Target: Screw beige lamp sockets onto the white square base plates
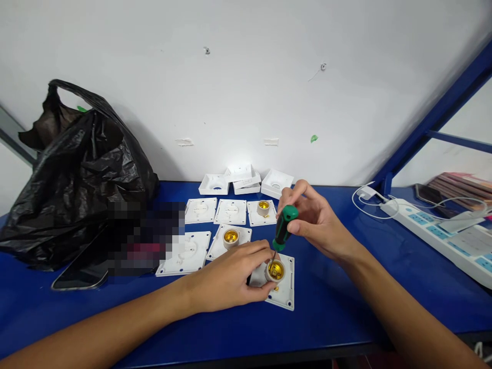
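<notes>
Your left hand is gripping the bulb socket, probably steadying it for the screwdriver your right hand is holding at one o'clock.

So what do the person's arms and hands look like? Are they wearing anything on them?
The left hand and right hand are bare, with no gloves. The left forearm and right forearm look slim, narrowing toward the hands, with no sleeves, watch or bracelet in view. I see no rings on the fingers, but some are partly hidden.
</notes>
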The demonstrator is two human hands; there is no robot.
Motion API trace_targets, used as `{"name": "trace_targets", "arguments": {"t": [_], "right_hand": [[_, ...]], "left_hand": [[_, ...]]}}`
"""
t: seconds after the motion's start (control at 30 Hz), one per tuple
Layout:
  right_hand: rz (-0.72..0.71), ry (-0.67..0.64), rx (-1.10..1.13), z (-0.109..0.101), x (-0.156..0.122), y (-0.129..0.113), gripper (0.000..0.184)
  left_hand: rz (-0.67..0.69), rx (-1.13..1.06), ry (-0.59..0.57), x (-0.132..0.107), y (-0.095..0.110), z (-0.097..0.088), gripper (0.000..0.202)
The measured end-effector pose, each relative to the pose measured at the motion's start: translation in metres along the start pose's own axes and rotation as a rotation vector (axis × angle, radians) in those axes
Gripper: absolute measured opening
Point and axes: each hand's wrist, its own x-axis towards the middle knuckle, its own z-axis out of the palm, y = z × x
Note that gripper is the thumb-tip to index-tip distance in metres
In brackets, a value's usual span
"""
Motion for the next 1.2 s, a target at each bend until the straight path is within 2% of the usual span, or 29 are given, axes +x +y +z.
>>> {"name": "trace_targets", "arguments": {"t": [0.13,0.27,0.4,0.5,0.63,0.73,0.93,1.2], "right_hand": [[0.011,-0.033,-0.031,-0.0006,-0.0002,-0.0001,0.026],[0.035,-0.149,-0.054,-0.0031,-0.004,-0.0032,0.021],[0.121,-0.278,0.051,-0.0029,-0.0066,-0.0036,0.032],[0.105,-0.267,0.08,-0.0022,-0.0071,-0.0005,0.034],[0.051,-0.3,0.124,-0.0021,-0.0065,0.0025,0.023],[0.06,-0.359,0.15,-0.0005,-0.0059,0.0007,0.028],[0.113,-0.391,0.191,0.0053,-0.0064,-0.0058,0.036],[0.029,-0.326,0.139,0.0018,-0.0051,-0.0015,0.019]], "left_hand": [[0.003,0.026,0.017,-0.0005,-0.0016,0.0013,0.019],[-0.003,0.018,0.009,0.0001,0.0014,-0.0002,0.02],[-0.004,0.002,0.006,0.0003,0.0034,-0.0023,0.018],[0.011,0.014,0.012,-0.0002,0.0019,-0.002,0.017],[0.015,0.025,0.02,-0.0005,-0.0001,-0.0004,0.02],[0.005,0.032,0.014,-0.0006,-0.0003,-0.0001,0.021],[-0.025,0.023,-0.008,-0.0017,0.0009,-0.0016,0.016],[0.044,-0.014,0.01,0.0014,0.0015,-0.0021,0.019]]}}
